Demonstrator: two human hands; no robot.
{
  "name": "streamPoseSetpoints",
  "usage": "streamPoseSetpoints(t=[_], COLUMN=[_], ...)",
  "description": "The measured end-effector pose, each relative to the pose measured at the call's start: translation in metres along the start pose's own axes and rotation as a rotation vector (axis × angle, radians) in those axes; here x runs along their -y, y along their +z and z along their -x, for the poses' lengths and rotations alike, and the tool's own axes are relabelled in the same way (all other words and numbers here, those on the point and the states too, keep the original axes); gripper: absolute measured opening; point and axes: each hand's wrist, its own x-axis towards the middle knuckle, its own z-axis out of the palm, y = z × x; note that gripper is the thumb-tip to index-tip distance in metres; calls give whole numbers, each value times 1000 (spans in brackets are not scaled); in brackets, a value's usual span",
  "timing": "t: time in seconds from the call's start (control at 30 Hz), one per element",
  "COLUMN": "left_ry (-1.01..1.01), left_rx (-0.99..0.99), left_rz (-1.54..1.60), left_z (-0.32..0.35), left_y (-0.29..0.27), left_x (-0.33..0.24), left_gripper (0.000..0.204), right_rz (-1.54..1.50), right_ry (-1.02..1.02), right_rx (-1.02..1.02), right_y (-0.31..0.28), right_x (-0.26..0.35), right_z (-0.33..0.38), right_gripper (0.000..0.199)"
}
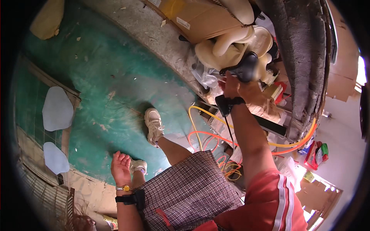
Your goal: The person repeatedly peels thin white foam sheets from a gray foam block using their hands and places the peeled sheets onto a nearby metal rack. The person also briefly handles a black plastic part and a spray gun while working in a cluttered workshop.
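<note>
My right hand (232, 85) reaches out to the upper right, its fingers closed at the narrow end of a black, glossy bicycle saddle (246, 68). The saddle is slightly blurred, and the hand's grip is partly hidden. Around and behind it are piled cream saddle-shaped foam pads (220, 56). A clear plastic bag (206, 75) lies beside them. Lower left, my left hand (121, 166) hangs near my leg, palm up, fingers loosely bent and nothing in it. Each wrist carries a black strapped device, and the left one also a watch (124, 188).
A cardboard box (196, 19) sits behind the pads. A thick dark, worn upright piece (302, 50) stands to the right. Yellow and orange hoses (204, 134) loop near my feet. Pale oval pieces (58, 108) lie on a wire-mesh rack at left. The floor (100, 96) is green.
</note>
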Motion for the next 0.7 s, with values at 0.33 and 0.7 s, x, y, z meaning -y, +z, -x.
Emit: streamPoseSetpoints(t=[0.33, 0.7], left_ry=[-111, -199], left_rx=[55, -132], left_rz=[-54, -173], left_z=[27, 29], left_y=[57, -13], left_x=[57, 79], left_gripper=[27, 43], right_rz=[674, 575], right_ry=[-668, -356], right_rx=[515, 828], right_y=[-25, -22], right_x=[-89, -129], right_z=[69, 144], right_gripper=[4, 5])
